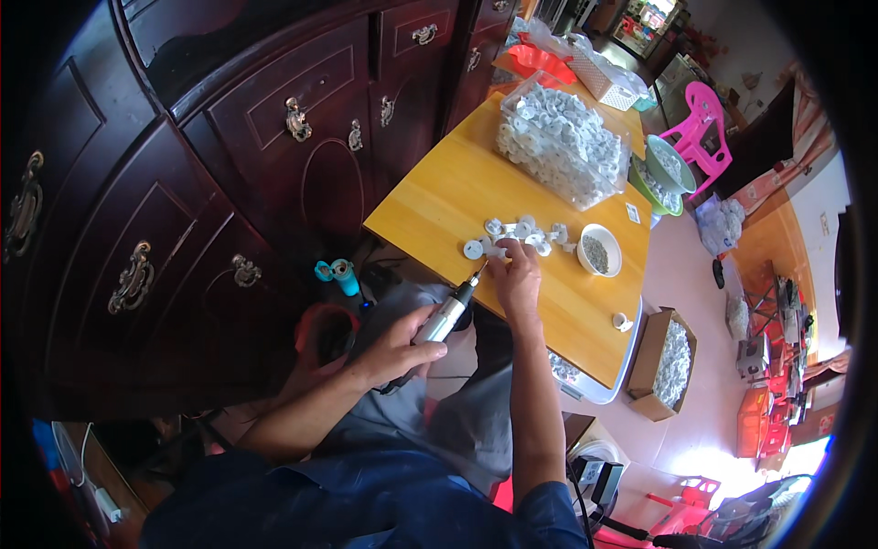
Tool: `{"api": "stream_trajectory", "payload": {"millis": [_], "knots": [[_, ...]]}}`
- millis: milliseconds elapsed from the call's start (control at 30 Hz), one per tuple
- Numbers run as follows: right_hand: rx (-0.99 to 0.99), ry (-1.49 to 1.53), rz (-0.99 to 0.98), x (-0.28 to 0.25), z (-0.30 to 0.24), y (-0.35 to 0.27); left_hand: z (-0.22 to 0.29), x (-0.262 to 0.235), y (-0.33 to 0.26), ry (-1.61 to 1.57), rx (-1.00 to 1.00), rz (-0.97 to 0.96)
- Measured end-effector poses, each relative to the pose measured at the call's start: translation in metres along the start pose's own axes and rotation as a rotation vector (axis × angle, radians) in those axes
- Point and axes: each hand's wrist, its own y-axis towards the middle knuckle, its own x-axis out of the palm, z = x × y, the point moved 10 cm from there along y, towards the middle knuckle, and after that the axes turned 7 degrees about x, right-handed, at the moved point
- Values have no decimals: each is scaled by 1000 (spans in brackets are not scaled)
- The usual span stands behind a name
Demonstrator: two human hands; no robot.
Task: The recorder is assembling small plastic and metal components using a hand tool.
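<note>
My left hand [402, 346] is wrapped round a silver-and-black electric screwdriver [446, 317], which slants up and to the right. Its thin bit reaches the near edge of the yellow wooden table [439, 210]. There my right hand [519, 279] pinches a small white plastic part [497, 249] close to the bit's tip; the fingers partly cover it. Just beyond those fingers lies a loose cluster of similar white plastic parts [526, 227]. To their right stands a white bowl [615, 263] of small grey metal pieces, probably screws.
A clear bin [574, 190] heaped with white parts stands on the table's far side. One white piece [622, 321] lies near the right edge. A cardboard box [647, 366] of white parts is on the floor. Dark wooden cabinets [283, 174] rise at left; a pink chair [702, 128] stands beyond.
</note>
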Motion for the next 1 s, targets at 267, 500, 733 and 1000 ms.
{"api": "stream_trajectory", "payload": {"millis": [267,500,733,1000], "knots": [[166,99,-85,2,20,-5,-5,3,-1,4,-26,-14],[390,736,-283,19,41,-37,-14,8,0,-24,-59,-21],[494,815,-333,23,37,-50,-21,8,1,-4,-73,-24],[465,815,-300,21,37,-52,-24,10,2,0,-111,-25]]}}
